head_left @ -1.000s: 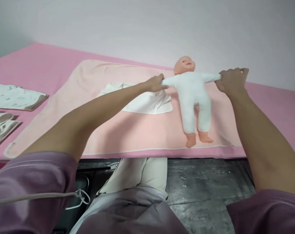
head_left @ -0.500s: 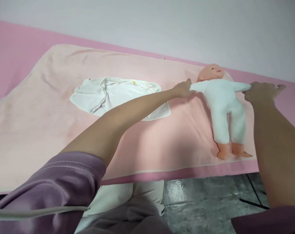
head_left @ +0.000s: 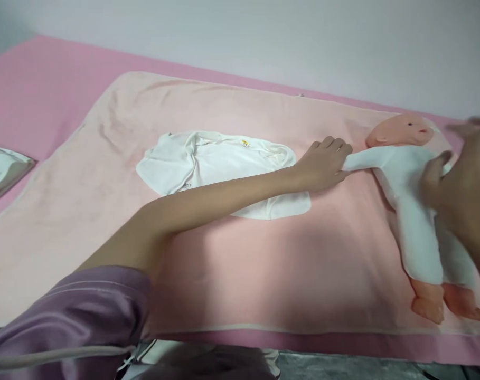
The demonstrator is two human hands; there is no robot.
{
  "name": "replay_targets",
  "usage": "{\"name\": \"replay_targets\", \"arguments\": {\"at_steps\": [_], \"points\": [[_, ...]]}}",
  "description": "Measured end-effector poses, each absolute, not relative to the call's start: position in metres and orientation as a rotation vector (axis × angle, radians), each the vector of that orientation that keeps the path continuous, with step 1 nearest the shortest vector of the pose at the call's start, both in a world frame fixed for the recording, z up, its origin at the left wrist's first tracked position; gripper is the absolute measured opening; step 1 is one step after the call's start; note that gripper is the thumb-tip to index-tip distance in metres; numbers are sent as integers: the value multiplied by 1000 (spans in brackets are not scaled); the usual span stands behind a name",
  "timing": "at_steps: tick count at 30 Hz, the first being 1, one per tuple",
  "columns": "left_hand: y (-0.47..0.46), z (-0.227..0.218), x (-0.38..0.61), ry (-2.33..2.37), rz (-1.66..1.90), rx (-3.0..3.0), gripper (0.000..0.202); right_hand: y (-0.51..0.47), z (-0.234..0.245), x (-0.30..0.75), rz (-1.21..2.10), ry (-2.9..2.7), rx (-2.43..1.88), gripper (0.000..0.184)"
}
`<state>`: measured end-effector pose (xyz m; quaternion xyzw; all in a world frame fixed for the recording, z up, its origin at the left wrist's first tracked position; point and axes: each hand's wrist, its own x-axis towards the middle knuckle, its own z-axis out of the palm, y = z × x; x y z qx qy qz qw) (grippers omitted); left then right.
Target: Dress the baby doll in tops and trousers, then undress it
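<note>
The yellow print [head_left: 245, 143] on the shirt [head_left: 224, 162] is too small to make out. At three o'clock, the doll [head_left: 412, 211] lies on the blanket [head_left: 240, 285], one sleeve end pinched in the left hand [head_left: 325, 164]. The right hand [head_left: 463, 169], blurred and cut off, hides its other arm; its grip I cannot tell.

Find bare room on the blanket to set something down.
Bare: peach blanket left of the white garment, and the blanket's front stretch between the left forearm and front hem, left of the doll. Crowded: the right end, with the doll, left hand closed on its arm, right hand blurred in front; also the garment, crossed by that forearm.
</note>
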<state>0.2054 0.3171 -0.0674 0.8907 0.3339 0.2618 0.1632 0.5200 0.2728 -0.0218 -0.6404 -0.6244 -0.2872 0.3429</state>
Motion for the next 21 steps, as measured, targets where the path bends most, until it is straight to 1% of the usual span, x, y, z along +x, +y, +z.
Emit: {"name": "replay_targets", "arguments": {"at_steps": [1, 2, 3, 4, 5, 7, 8, 9, 10, 11, 13, 14, 15, 16, 17, 19, 21], "points": [[303, -65, 176, 891, 819, 2563, 34, 245, -26, 495, -782, -1816, -1570, 64], [288, -63, 143, 842, 860, 2589, 33, 215, -29, 470, -849, -2029, -1386, 45], [273, -62, 107, 832, 886, 2612, 32, 186, -32, 446, -936, -2225, -1118, 25], [259, -61, 69, 869, 897, 2625, 31, 160, -34, 424, -1005, -2365, -806, 11], [246, -61, 30, 958, 898, 2626, 30, 137, -36, 405, -1031, -2441, -456, 13], [224, -63, -43, 1223, 867, 2598, 24, 108, -40, 378, -929, -2585, -166, 17], [215, -65, -76, 1404, 869, 2550, 22, 101, -43, 369, -840, -2612, -190, 15], [208, -66, -105, 1608, 865, 2478, 23, 100, -47, 361, -736, -2610, -345, 10], [203, -67, -130, 1787, 851, 2409, 26, 103, -51, 355, -622, -2559, -582, 4], [198, -68, -151, 1944, 818, 2323, 31, 109, -56, 348, -499, -2463, -871, 5], [194, -68, -181, 2159, 703, 2118, 42, 127, -66, 334, -235, -2211, -1460, 28], [195, -67, -190, 2206, 631, 2021, 47, 137, -70, 326, -115, -2094, -1683, 41], [197, -67, -197, 2220, 566, 1944, 51, 147, -73, 319, -11, -2014, -1847, 49], [200, -65, -201, 2213, 512, 1895, 53, 156, -75, 311, 75, -1956, -1970, 53], [204, -63, -204, 2193, 460, 1875, 52, 165, -74, 304, 153, -1918, -2053, 53], [215, -57, -202, 2144, 327, 1886, 45, 181, -67, 289, 309, -1896, -2148, 42], [226, -47, -190, 2098, 204, 1948, 35, 195, -52, 272, 417, -1906, -2149, 31]]}}
